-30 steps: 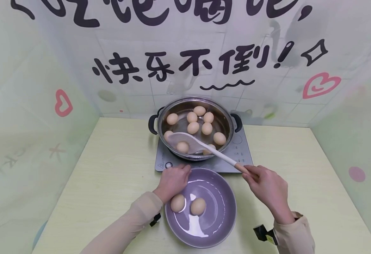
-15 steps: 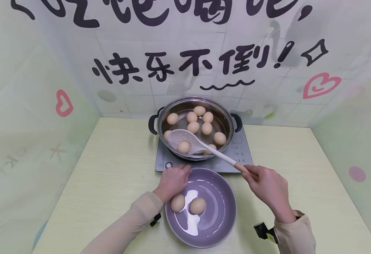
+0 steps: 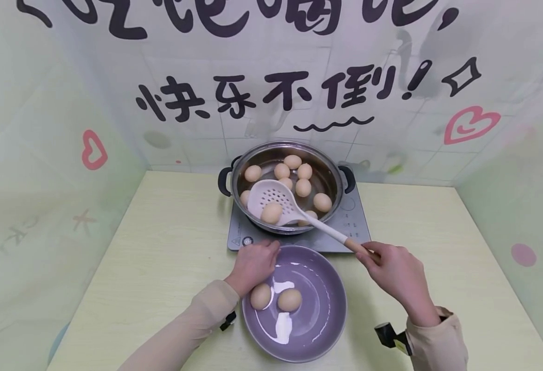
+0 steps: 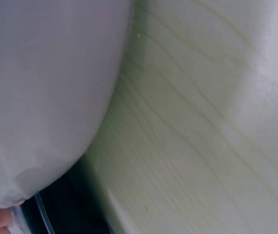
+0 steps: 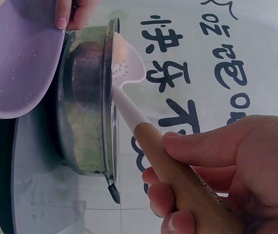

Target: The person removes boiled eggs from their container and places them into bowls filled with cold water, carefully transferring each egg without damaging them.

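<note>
A white slotted ladle (image 3: 319, 225) with a wooden handle is held by the right hand (image 3: 398, 278), the fingers and thumb closed round the wood. The perforated head of the ladle is held in the near left part of a steel pot (image 3: 291, 230), tilted, and one egg (image 3: 272, 212) is cradled at its near edge; in the right wrist view, part of that egg is seen above the pot's rim. Nine other eggs (image 3: 322, 202) can be counted in the pot, some partly covered by the ladle: most are grouped toward the middle and far side, one is set near the right wall, and one is half hidden at the left. The far left rim of a purple bowl (image 3: 331, 330) is gripped by the left hand (image 3: 253, 265), with a fingertip pressed over the edge and other fingers kept outside; how they are placed underneath cannot be made out well, since the left wrist view is dim and largely filled by the bowl's outer wall. Two eggs (image 3: 290, 300) are contained in the left half of the bowl, just apart from each other. The pot is carried by a grey cooktop (image 3: 356, 222), behind the bowl on a pale table (image 3: 160, 247), which is backed by a sheet (image 3: 183, 149) printed with black lettering.
</note>
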Motion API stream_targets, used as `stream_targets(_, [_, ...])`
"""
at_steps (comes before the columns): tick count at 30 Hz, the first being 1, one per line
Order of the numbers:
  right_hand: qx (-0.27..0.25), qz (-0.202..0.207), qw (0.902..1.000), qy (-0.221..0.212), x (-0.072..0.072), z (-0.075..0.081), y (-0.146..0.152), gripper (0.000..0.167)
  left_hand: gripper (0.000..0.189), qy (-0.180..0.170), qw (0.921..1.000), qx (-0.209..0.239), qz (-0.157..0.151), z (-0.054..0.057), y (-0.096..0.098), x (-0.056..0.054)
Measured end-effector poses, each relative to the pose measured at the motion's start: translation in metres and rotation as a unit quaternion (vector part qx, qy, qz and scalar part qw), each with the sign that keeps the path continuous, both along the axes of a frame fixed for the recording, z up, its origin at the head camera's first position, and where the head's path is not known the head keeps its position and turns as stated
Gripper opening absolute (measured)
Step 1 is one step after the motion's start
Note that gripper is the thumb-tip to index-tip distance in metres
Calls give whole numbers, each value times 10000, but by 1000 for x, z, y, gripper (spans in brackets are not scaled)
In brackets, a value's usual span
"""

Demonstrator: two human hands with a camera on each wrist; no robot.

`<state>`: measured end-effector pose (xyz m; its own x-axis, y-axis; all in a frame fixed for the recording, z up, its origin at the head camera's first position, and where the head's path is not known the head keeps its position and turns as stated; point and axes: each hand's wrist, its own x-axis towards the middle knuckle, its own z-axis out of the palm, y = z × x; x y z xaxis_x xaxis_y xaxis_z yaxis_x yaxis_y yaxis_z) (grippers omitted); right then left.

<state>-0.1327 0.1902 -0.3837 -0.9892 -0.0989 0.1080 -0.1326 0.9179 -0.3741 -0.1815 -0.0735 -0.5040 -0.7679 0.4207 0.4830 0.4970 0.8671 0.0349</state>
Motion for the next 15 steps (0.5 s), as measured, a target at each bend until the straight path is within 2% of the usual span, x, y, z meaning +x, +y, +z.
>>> stream_targets(5, [10, 117, 9999, -106, 0, 4, 0, 13, 11, 65, 10000, -71, 11, 0, 0, -1])
stream_targets(11, [164, 319, 9992, -146, -1, 9, 1, 20, 10, 12, 10000, -59, 13, 0, 0, 0])
stream_targets(15, [243, 455, 9986, -116, -2, 11, 1, 16, 11, 24, 10000, -37, 15, 0, 0, 0])
